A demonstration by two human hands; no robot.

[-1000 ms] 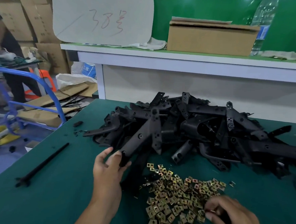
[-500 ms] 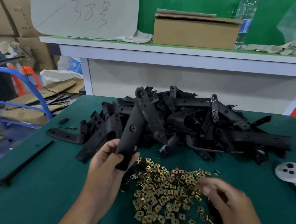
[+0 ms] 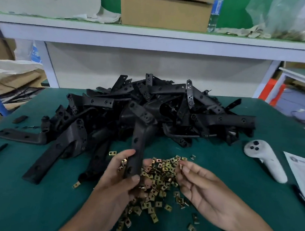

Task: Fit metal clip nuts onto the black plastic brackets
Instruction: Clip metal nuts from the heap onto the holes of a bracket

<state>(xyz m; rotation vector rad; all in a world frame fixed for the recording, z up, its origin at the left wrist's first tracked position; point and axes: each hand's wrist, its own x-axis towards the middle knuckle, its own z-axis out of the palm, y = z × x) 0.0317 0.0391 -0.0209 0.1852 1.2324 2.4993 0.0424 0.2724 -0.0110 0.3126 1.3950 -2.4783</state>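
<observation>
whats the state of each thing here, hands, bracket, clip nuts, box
left hand: grips a black bracket
black bracket: held upright, off the mat
right hand: pinches one clip nut
clip nut: between fingertips, not yet fitted
loose clip nuts: piled on the mat
cardboard box: flaps shut

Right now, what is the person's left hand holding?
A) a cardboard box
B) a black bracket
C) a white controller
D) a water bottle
B: the left hand has its fingers curled round the lower end of a black bracket, held upright over the pile of clip nuts; the white controller lies untouched on the mat to the right.
</observation>
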